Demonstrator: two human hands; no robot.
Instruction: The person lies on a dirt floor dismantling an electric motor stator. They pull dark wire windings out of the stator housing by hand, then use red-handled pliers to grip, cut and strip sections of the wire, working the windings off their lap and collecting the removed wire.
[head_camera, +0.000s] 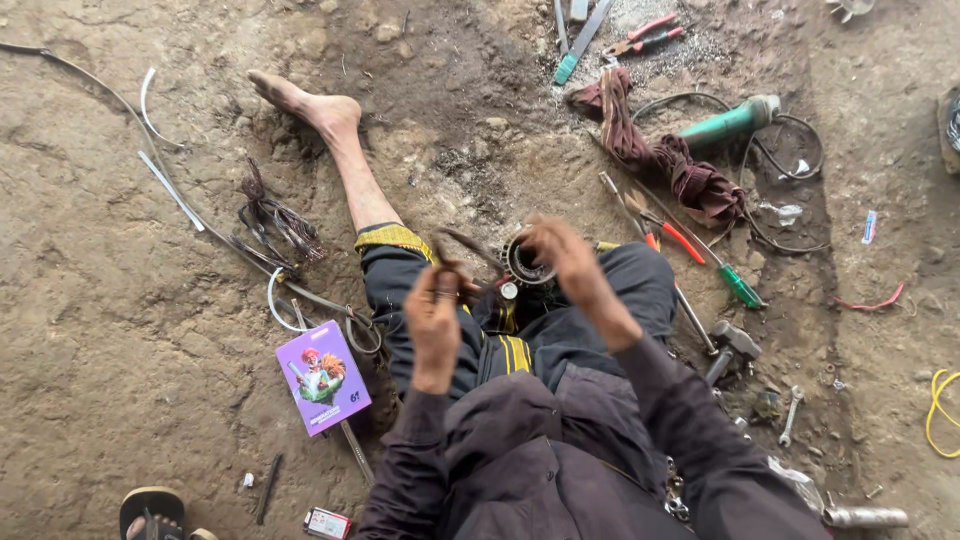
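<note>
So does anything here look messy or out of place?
Yes: tools lie scattered on the bare dirt, a green angle grinder with its cable looped loosely, a green-handled screwdriver and a hammer. A purple printed booklet lies among bent wires.

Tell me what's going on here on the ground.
A person sits on bare dirt with one leg stretched out, working over their lap. The left hand grips a bundle of dark wire strands, while the right hand rests on a round coil-like metal part between the knees. Tools lie about: a green angle grinder, a green-handled screwdriver, a hammer, and a purple booklet.
</note>
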